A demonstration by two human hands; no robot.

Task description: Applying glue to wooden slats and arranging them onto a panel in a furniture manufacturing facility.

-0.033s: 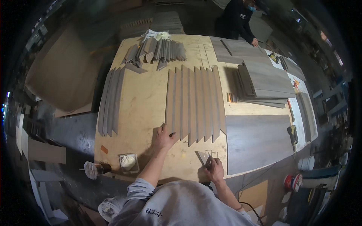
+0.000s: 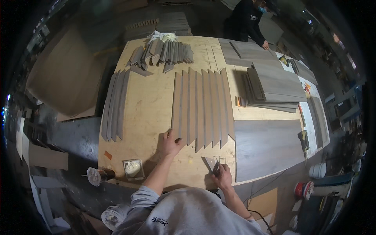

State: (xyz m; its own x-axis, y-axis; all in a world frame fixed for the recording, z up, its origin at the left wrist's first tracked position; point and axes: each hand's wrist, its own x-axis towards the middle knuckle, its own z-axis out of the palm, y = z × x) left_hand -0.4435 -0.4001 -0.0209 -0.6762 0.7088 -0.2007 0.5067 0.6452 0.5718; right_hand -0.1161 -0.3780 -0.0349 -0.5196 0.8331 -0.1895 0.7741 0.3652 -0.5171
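My left hand (image 2: pixel 171 145) is at the near left end of a row of long wood strips (image 2: pixel 200 105), its fingers and thumb closed about the end of the leftmost strip. The strips lie side by side, brown faces up with grey edges between, their ends cut at a slant. Close to the table's front edge, my right hand (image 2: pixel 223 177) grips a flat, pale, pointed piece (image 2: pixel 210 162) like a scraper or a mitred offcut. Its far end points up and left; my fingers cover the rest. Pencil marks (image 2: pixel 223 159) show on the tabletop beside it.
Grey strips (image 2: pixel 115 105) lie at left; short mitred pieces (image 2: pixel 172 53) are heaped at the back. Grey boards (image 2: pixel 278 82) are stacked at right, behind a large grey panel (image 2: pixel 270 149). A tray of white paste (image 2: pixel 133 169) and a cup (image 2: pixel 98 176) stand front left. A co-worker (image 2: pixel 246 21) is at the back right.
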